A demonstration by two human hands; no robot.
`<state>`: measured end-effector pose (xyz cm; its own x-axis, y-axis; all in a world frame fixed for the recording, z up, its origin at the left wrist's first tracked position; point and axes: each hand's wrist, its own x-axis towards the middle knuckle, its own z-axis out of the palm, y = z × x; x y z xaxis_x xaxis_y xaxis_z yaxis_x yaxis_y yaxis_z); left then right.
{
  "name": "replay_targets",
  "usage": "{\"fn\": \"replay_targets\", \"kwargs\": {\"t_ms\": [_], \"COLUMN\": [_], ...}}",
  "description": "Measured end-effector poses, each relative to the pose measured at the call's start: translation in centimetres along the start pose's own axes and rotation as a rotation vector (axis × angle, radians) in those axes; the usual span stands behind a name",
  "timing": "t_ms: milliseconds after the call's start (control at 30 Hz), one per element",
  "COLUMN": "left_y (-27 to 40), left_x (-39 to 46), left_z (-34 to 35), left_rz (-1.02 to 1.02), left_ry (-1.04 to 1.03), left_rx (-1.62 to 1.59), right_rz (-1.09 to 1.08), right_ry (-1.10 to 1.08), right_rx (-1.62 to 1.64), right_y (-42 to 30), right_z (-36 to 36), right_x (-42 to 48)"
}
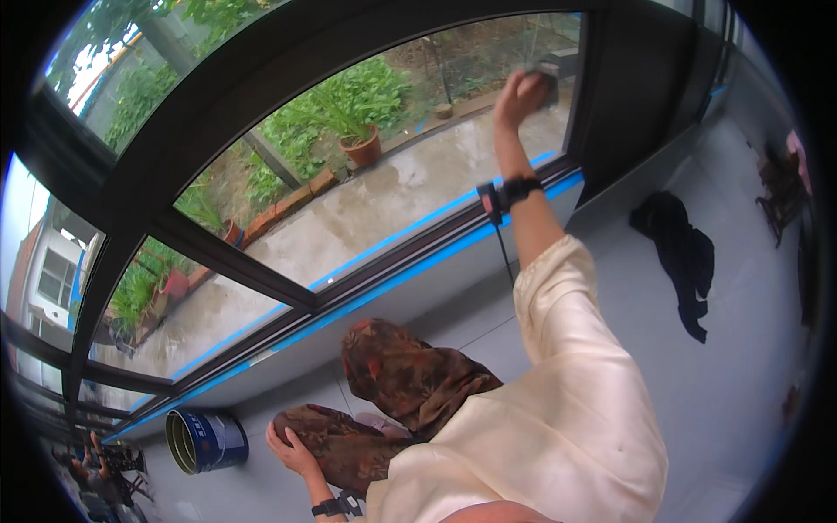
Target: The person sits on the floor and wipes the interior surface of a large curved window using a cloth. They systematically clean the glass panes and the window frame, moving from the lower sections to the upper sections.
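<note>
My right hand (516, 103) is raised to the large window pane (451, 147), gripping a small dark pad or cloth (550, 80) near the pane's far upper right. Both are blurred, and whether the pad touches the glass is hard to tell. A black strap with a small device (500, 199) sits on that wrist, and a cord hangs from it. My left hand (294, 451) rests with its fingers apart on my knee, over brown patterned trousers (327, 435). It holds nothing, and a similar strap (333, 506) circles its wrist.
Blue tape (392, 259) runs along the dark window frame (235, 255) and sill. A dark blue metal bucket (212, 441) stands on the grey tiled floor (575, 392) at left. Black cloth (683, 255) lies at right. People (91, 467) are at the far lower left. Potted plants (361, 147) stand outside.
</note>
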<state>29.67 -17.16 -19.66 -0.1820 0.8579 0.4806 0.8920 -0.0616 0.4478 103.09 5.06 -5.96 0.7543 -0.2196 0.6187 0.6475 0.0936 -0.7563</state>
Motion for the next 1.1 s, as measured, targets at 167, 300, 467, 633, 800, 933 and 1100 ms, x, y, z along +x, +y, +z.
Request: {"fn": "replay_targets", "kwargs": {"t_ms": [167,300,467,633,800,933,1100], "left_y": [-0.2,-0.1,-0.6,-0.3,0.0,-0.8,0.0], "left_x": [0.1,-0.4,0.1,-0.8,0.5,0.6,0.3], "left_z": [0.3,-0.3,0.3,-0.5,0.7,0.9,0.4], "left_rz": [0.010,-0.028,-0.003,-0.040,-0.001,0.013,-0.016], "left_ry": [-0.010,-0.004,-0.007,0.006,-0.016,-0.043,-0.039], "left_rx": [0.015,0.038,0.029,0.054,0.058,0.073,0.064], "right_rz": [-0.393,-0.185,0.404,0.888,0.027,-0.114,0.179], "right_ry": [0.069,0.061,0.016,-0.089,-0.022,0.031,0.041], "right_rx": [0.023,-0.009,-0.102,0.128,0.046,0.610,0.824], "right_y": [-3.9,-1.8,14.4,11.2,7.1,2.6,5.0], "right_z": [2.6,0.9,-4.1,-6.1,-1.3,2.9,1.5], "right_x": [6.0,0.9,-4.7,-8.2,2.9,7.8,9.1]}}
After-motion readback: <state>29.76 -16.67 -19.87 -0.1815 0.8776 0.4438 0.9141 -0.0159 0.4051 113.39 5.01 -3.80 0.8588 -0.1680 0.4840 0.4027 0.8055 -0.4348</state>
